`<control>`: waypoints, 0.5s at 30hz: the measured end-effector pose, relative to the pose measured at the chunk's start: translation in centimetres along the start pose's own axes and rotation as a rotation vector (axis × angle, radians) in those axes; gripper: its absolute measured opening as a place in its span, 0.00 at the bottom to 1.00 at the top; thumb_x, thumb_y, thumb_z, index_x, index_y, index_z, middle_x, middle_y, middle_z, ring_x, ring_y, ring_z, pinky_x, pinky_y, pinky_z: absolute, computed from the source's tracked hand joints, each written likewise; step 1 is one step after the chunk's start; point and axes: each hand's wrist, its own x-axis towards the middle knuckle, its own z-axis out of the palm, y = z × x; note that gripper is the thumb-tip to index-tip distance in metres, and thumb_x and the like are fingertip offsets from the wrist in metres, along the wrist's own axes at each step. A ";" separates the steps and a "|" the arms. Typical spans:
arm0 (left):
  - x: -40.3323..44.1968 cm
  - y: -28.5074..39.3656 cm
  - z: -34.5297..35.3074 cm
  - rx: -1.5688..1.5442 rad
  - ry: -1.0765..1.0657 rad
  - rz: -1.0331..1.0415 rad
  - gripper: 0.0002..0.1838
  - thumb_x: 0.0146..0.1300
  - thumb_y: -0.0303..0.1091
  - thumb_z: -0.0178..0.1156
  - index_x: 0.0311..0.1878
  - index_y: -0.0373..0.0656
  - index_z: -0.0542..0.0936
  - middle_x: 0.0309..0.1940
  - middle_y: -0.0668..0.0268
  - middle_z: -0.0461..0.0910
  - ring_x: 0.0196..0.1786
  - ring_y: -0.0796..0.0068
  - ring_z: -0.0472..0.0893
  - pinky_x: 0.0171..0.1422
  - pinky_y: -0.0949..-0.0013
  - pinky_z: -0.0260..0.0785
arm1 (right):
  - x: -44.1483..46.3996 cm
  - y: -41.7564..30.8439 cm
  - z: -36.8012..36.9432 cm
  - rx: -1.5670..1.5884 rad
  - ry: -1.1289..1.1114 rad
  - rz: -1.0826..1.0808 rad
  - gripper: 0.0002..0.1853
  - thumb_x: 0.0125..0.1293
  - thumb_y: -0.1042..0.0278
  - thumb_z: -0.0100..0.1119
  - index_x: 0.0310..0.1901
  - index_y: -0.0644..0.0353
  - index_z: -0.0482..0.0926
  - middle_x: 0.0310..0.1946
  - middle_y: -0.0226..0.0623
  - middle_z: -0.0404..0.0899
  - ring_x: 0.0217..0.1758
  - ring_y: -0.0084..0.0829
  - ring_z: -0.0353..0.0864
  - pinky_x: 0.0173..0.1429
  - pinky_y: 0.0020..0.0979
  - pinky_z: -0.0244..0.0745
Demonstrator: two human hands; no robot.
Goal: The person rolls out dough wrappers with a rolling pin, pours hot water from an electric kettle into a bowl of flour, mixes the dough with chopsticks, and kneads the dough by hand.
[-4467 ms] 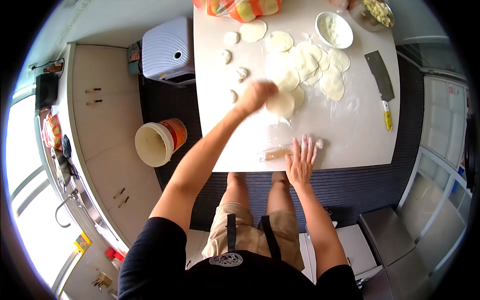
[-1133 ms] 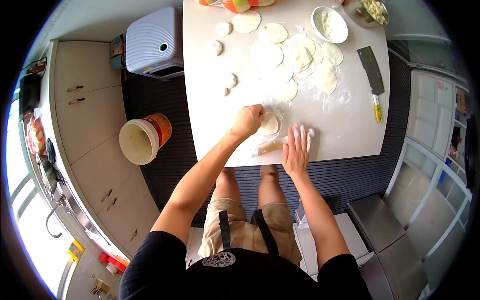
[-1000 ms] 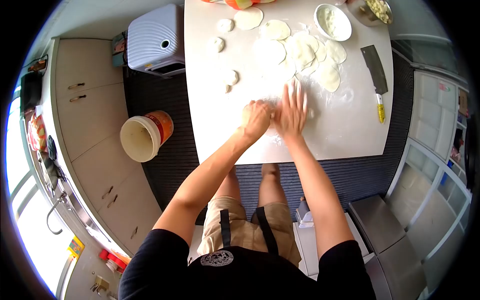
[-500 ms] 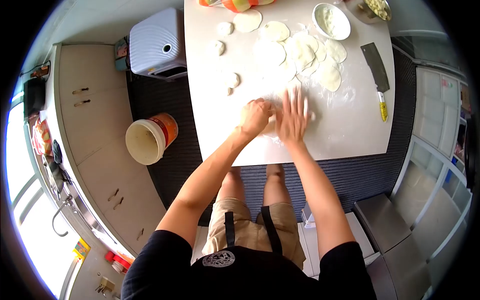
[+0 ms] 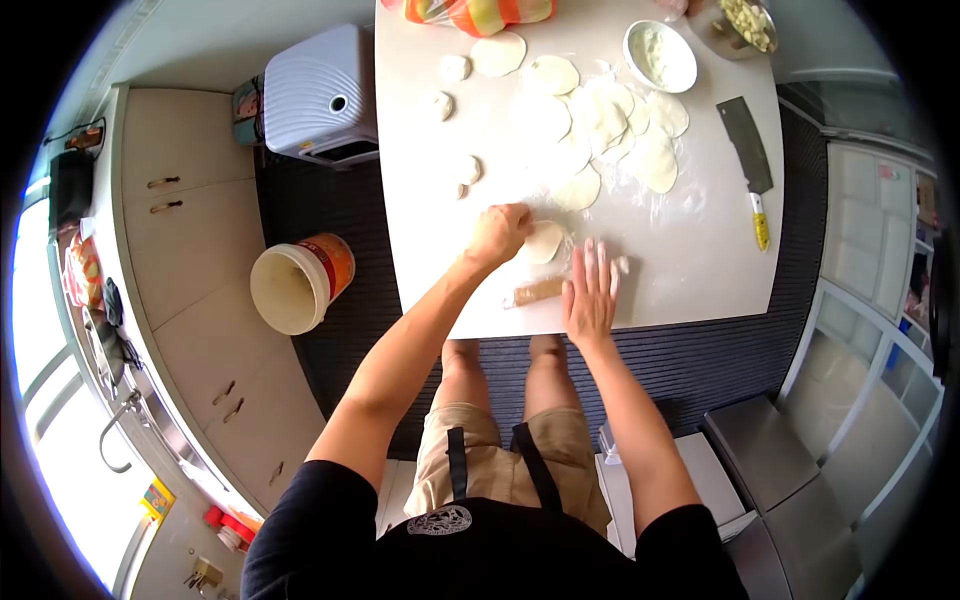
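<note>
My left hand is closed at the left edge of a small flattened dough round, its fingers pinching that edge. Just nearer my body, a short wooden rolling pin lies slightly slanted on the table. My right hand rests flat across the pin's right part with fingers stretched out, hiding some of it. Beyond the hands, several thin dough wrappers overlap on the floured top. To the left sit dough pieces, among them a dough lump and a tiny scrap.
The white table carries a cleaver at right, a white bowl of flour, a metal bowl with chopped food, and a colourful bag. On the floor at left stand a bucket and a grey-white appliance.
My right hand has moved nearer my body with the rolling pin under it. The dough round now shows between my hands. My left hand has shifted slightly left.
</note>
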 end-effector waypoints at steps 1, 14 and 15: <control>0.0 0.5 0.0 0.083 -0.011 0.030 0.05 0.55 0.32 0.61 0.32 0.42 0.82 0.31 0.56 0.83 0.34 0.53 0.82 0.41 0.57 0.75 | -0.2 0.3 0.2 0.001 -0.020 0.002 0.30 0.68 0.61 0.44 0.71 0.59 0.59 0.74 0.43 0.52 0.78 0.45 0.47 0.77 0.50 0.41; -0.1 2.1 -0.4 0.328 -0.184 -0.111 0.06 0.55 0.29 0.59 0.35 0.41 0.83 0.33 0.54 0.84 0.40 0.53 0.83 0.48 0.60 0.76 | 2.0 -0.5 0.1 -0.050 -0.009 -0.001 0.29 0.72 0.55 0.37 0.71 0.59 0.59 0.73 0.44 0.55 0.78 0.44 0.49 0.76 0.49 0.44; 0.0 2.6 0.0 0.370 -0.196 -0.137 0.06 0.55 0.29 0.59 0.35 0.43 0.83 0.34 0.54 0.83 0.40 0.53 0.83 0.47 0.60 0.76 | 5.4 -1.0 0.2 -0.031 0.026 -0.005 0.30 0.72 0.54 0.38 0.71 0.59 0.58 0.73 0.44 0.55 0.78 0.44 0.48 0.76 0.49 0.44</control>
